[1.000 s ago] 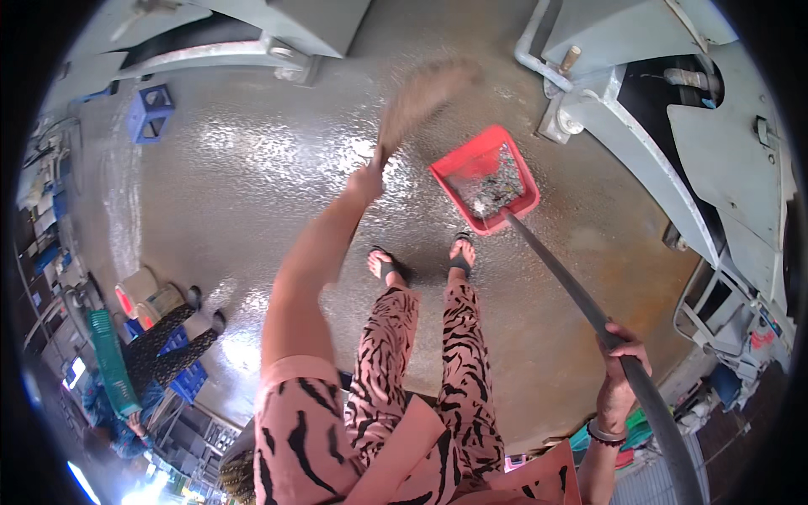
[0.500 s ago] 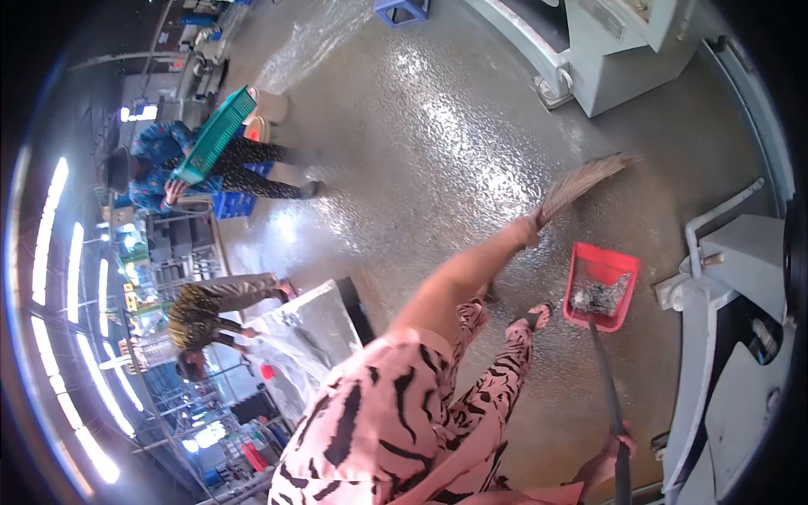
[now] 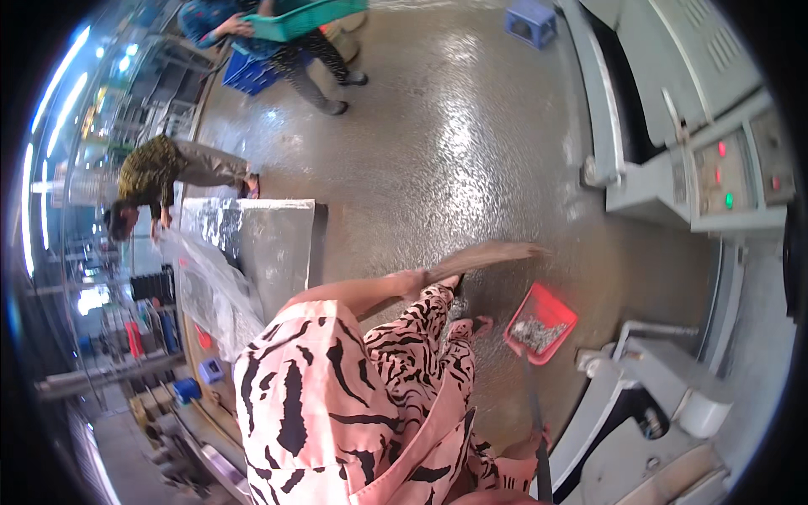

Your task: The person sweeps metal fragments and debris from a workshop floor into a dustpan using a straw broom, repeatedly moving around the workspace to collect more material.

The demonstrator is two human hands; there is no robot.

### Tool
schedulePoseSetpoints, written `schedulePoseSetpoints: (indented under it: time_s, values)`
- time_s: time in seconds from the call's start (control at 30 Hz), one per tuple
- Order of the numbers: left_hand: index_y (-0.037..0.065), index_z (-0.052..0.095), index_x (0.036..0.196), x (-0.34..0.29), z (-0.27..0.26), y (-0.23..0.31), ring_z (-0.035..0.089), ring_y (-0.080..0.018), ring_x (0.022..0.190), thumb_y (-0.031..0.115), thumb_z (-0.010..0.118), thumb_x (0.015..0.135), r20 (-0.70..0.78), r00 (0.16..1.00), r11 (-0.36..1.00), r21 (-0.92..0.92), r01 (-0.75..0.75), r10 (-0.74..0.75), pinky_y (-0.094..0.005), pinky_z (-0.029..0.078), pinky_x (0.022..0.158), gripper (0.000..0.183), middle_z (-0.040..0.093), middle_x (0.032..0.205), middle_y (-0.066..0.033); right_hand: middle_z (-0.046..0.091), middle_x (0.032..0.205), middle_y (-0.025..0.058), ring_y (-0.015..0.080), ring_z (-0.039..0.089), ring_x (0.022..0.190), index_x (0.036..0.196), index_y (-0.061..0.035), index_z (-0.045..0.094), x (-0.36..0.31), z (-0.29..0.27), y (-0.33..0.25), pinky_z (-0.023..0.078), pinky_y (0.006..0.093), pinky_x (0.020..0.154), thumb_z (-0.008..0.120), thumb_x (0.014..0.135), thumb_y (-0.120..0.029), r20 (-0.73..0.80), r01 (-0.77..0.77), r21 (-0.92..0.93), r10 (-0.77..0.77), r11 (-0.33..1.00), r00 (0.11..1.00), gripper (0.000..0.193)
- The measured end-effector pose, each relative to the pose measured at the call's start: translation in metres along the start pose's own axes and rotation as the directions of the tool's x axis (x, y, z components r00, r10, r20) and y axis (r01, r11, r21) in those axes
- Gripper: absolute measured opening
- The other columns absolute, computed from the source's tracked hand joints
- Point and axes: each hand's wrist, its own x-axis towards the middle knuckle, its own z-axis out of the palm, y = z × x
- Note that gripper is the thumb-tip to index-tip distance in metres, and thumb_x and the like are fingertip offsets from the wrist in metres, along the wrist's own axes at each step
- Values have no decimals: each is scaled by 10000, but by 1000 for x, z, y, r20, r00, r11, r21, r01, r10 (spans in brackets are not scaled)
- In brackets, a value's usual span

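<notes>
My left hand (image 3: 410,284) is closed round the grip of a straw broom (image 3: 488,255), whose bristles stretch to the right and look smeared by motion. To the right of my feet, a red dustpan (image 3: 551,305) rests on the wet floor with pale and grey scraps (image 3: 533,335) in it. The dustpan's long dark handle (image 3: 537,404) runs back toward me, and my right hand (image 3: 539,444) is wrapped round it. Between the broom's tip and the dustpan lies a short stretch of floor.
Grey machines (image 3: 673,387) stand along the right, one with a lit control panel (image 3: 721,172). A blue stool (image 3: 530,23) is far off. A co-worker carries a green basket (image 3: 311,18); another bends over a metal-topped table (image 3: 282,244) with plastic sheeting (image 3: 210,278) on my left.
The view has turned, so the surroundings sit differently. My left hand has drawn the broom back closer to my legs. The dustpan stays in my right hand with scraps in it.
</notes>
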Motion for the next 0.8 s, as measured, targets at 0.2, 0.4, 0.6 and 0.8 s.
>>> schedulePoseSetpoints:
  time_s: [0.2, 0.4, 0.6, 0.8]
  values:
    - [72, 583, 1103, -103, 1, -150, 603, -293, 972, 110, 551, 692, -88, 943, 925, -244, 292, -321, -395, 489, 808, 414, 616, 1040, -168, 541, 1121, 128, 242, 528, 949, 858, -41, 481, 43, 3, -97, 450, 365, 804, 478, 778, -54, 121, -242, 525, 210, 816, 970, 81]
    - [54, 610, 1055, -167, 34, -233, 618, -290, 941, 74, 514, 727, -24, 850, 740, -507, 443, -525, -381, 493, 798, 343, 624, 1022, -166, 527, 1150, 155, 232, 535, 938, 895, -53, 457, 104, 70, -145, 478, 323, 754, 470, 755, -37, 183, -388, 531, 345, 753, 921, 142]
    - [-81, 375, 1241, -159, 57, -251, 554, -319, 1062, 166, 485, 789, 91, 745, 467, -727, 503, -661, -381, 451, 887, 527, 542, 1139, -259, 521, 1171, 158, 242, 544, 939, 865, -49, 466, 176, 161, -230, 497, 343, 747, 486, 754, -32, 317, -284, 584, 109, 760, 942, 113]
    - [-63, 235, 1316, -122, 32, -242, 486, -357, 1138, 194, 446, 797, 217, 785, 241, -875, 420, -580, -384, 401, 954, 617, 493, 1190, -286, 534, 1160, 165, 259, 536, 970, 829, -41, 459, 254, 288, -369, 509, 371, 764, 455, 744, 37, 452, -208, 510, -54, 835, 890, 116]
